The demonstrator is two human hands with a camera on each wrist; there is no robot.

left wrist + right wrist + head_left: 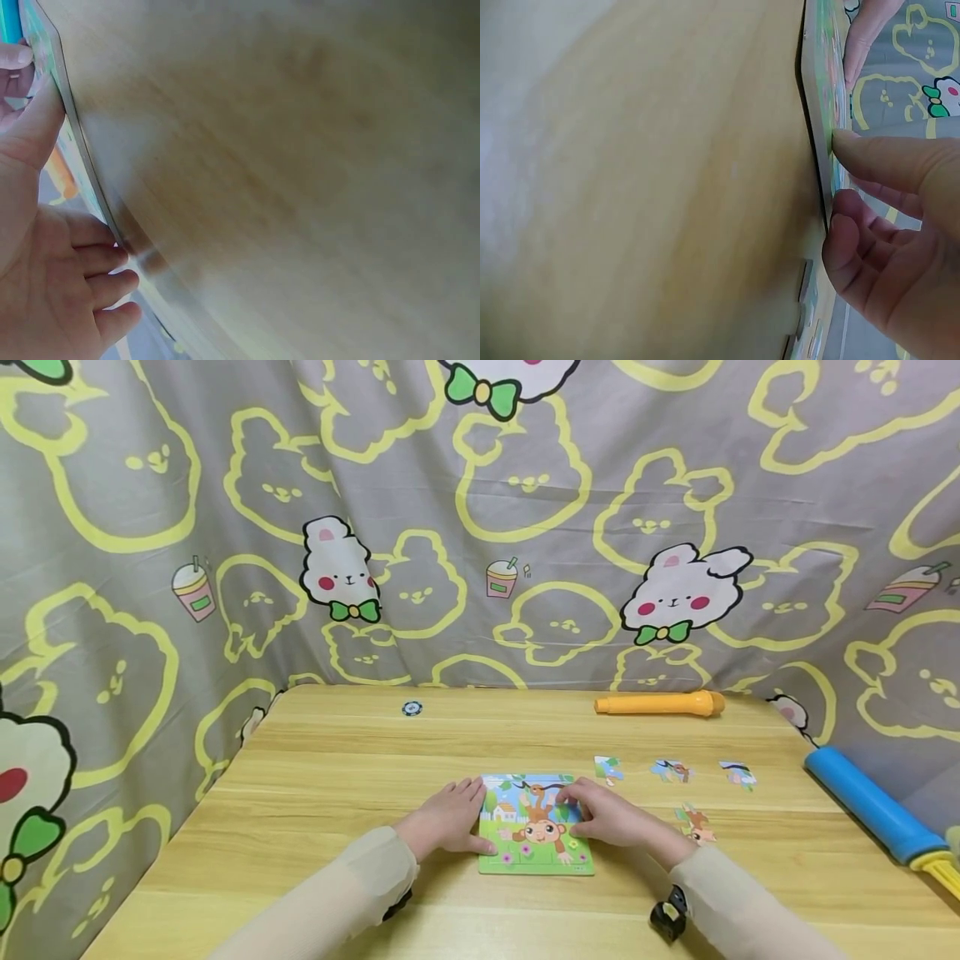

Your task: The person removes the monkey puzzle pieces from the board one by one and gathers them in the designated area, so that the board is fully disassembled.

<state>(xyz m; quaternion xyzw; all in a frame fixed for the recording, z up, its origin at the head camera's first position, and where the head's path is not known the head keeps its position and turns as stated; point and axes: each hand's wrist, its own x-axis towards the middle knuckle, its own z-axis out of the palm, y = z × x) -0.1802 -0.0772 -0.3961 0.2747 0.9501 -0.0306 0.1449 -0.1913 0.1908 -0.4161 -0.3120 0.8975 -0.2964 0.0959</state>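
Note:
A jigsaw puzzle (525,856) with a monkey picture lies on the table in front of the person. The left hand (452,817) rests along its left edge, thumb on the picture, the other fingers fairly straight; the left wrist view shows this hand (52,247) at the board's rim. At the right edge is the right hand (611,812), thumb and index finger over the picture. In the right wrist view the right hand (900,217) has its thumb on the board's edge and other fingers bent beside it. I cannot tell whether a piece sits between those fingertips.
Loose puzzle pieces lie to the right: one piece (608,768), a second piece (671,770), a third piece (738,774), and a monkey-face piece (697,827) near the right forearm. Behind are an orange microphone-shaped toy (656,703) and a round chip (412,708). A blue tube (873,802) lies far right.

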